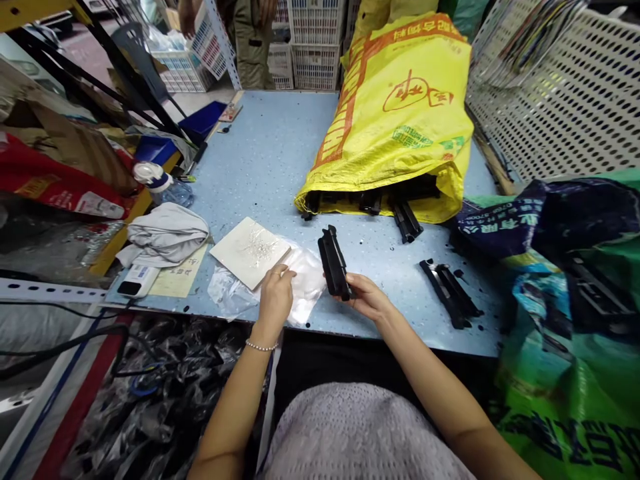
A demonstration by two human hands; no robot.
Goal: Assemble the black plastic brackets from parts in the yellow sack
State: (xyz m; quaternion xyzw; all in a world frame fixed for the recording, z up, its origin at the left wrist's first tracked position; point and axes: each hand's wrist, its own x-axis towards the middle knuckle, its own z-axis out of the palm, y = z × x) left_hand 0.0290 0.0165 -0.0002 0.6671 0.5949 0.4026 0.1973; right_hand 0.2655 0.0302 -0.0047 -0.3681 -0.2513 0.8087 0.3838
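Your right hand: fingers closed about the near end of one black part, held over the blue table.
Your left hand: fingers half curled at the edge of the pale board, beside small clear bits; any hold, cannot tell.
Step, seemingly: gathering a bit.
Next move calls for: fine pinch, part steady.

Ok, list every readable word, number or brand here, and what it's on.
"配合饲料": top band of the yellow bag.
"有限公": dark blue sack on the right; digits under it too small.
Too blurred or cut off: the yellow bag's side lettering and small green print, the green sack's big characters, paper slip, red bag.
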